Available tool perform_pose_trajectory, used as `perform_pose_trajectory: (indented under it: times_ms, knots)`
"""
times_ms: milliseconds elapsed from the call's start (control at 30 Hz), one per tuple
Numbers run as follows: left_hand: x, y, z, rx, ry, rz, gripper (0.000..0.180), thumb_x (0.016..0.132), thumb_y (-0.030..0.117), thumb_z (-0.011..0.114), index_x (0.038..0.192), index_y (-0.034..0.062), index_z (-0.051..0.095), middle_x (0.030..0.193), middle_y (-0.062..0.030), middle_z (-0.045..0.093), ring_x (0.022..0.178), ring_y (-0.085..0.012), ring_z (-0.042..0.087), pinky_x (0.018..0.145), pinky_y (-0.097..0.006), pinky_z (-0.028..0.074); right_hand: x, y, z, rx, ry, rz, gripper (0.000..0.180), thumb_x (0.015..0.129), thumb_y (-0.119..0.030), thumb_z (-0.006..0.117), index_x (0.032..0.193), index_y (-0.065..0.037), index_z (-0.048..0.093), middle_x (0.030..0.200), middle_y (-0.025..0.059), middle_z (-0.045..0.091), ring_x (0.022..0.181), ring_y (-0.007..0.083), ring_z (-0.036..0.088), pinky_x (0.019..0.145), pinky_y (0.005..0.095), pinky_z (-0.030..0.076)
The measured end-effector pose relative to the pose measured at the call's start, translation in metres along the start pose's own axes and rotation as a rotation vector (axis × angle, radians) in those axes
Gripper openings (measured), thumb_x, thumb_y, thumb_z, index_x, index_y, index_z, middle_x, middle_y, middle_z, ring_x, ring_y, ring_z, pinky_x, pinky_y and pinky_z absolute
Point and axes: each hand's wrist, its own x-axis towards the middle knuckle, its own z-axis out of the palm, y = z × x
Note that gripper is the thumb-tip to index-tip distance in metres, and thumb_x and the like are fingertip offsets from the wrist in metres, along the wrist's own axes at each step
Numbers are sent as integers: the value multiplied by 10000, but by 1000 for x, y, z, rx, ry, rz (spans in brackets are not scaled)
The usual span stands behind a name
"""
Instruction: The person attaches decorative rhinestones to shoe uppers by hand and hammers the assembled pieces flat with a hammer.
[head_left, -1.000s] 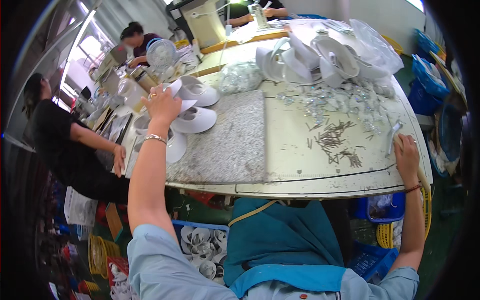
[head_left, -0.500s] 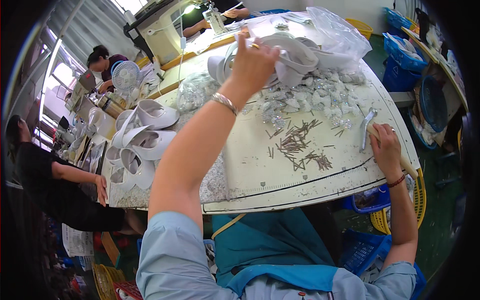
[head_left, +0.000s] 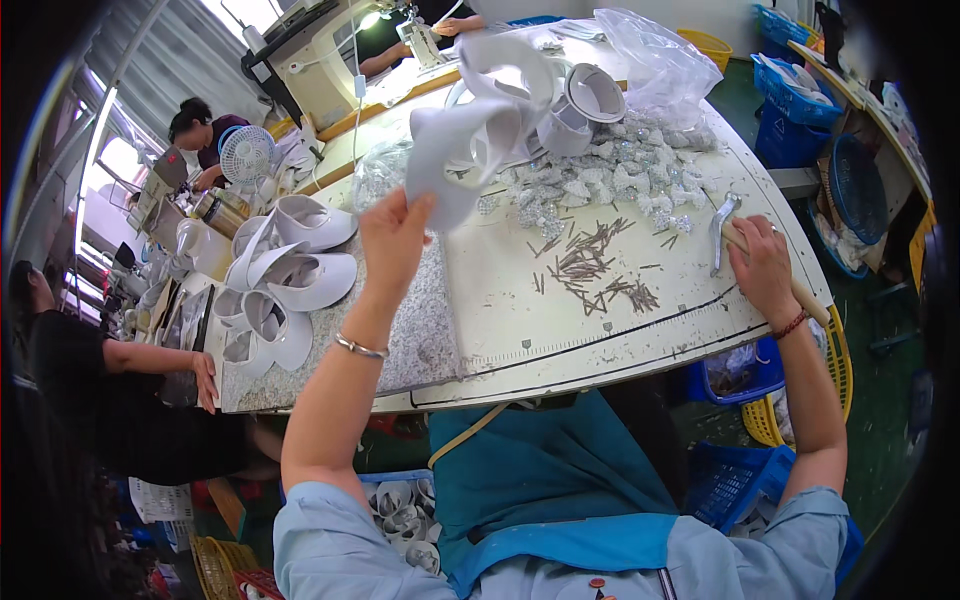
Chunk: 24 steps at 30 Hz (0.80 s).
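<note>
Nearest to me, low in the frame, I see blue crates: one under the desk at lower centre [head_left: 400,505] with pale shoe parts in it, another at lower right [head_left: 735,480]. Above them runs the curved front edge of the desk [head_left: 600,345], pale, with a printed ruler line along it.

My left hand [head_left: 395,245] is raised at centre-left, fingers pinched shut on the lower edge of a white shoe upper [head_left: 470,140], which hangs in the air above and to the right of the hand, over the desk's middle. My right hand [head_left: 765,265] rests at the right edge of the desk, closed around the wooden handle of a hammer [head_left: 728,225] whose metal head points up-frame from the hand.

Between the hands lies a scatter of dark nails [head_left: 590,265]. Left of centre I see a stack of white shoe uppers [head_left: 290,280] on a speckled grey slab [head_left: 425,330].

Farther up, a heap of small silvery pieces [head_left: 600,185], then a crumpled clear plastic bag [head_left: 660,65] at upper right. Blue baskets [head_left: 790,90] stand at far right, a small white fan [head_left: 245,155] at upper left.
</note>
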Motion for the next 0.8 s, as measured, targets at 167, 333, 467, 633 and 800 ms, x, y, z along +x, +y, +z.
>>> perform_pose_trajectory:
  times_ms: [167,333,467,633,800]
  knots:
    - [-29,-32,-7,-64,-76,-83,207,929,164,638,1059,16,701,756,16,667,571,-10,493,487,-187,391,45,-68,-27,100,256,-266,446,782,-106,688,1206,-73,554,1185,130,560,1141,312,521,963,415,396]
    - [-43,-33,-7,-96,-83,-111,202,930,173,640,1051,25,705,801,24,679,626,-12,531,520,-185,415,97,-174,4,395,-1,-448,585,796,-116,692,1329,-66,459,1363,126,475,1208,330,512,989,406,440]
    - [-52,-24,-1,-147,-113,-43,196,924,126,638,1053,-10,695,757,26,660,605,-18,475,528,-204,389,135,-198,57,491,-74,-362,570,816,-131,689,1331,-56,457,1344,136,506,1156,341,550,947,416,458]
    - [-70,-14,-35,194,-150,103,179,913,84,629,1059,-4,684,728,3,649,618,-23,457,552,-215,403,158,-198,75,473,-148,-415,349,830,-146,686,1143,-45,571,1100,154,630,993,338,621,859,420,494]
    - [-105,-36,-84,168,-2,156,163,912,76,629,1030,-12,700,741,-16,658,625,-42,507,564,-209,437,192,-186,42,351,-50,-510,198,848,-148,668,996,-33,603,941,154,650,871,333,642,768,418,512]
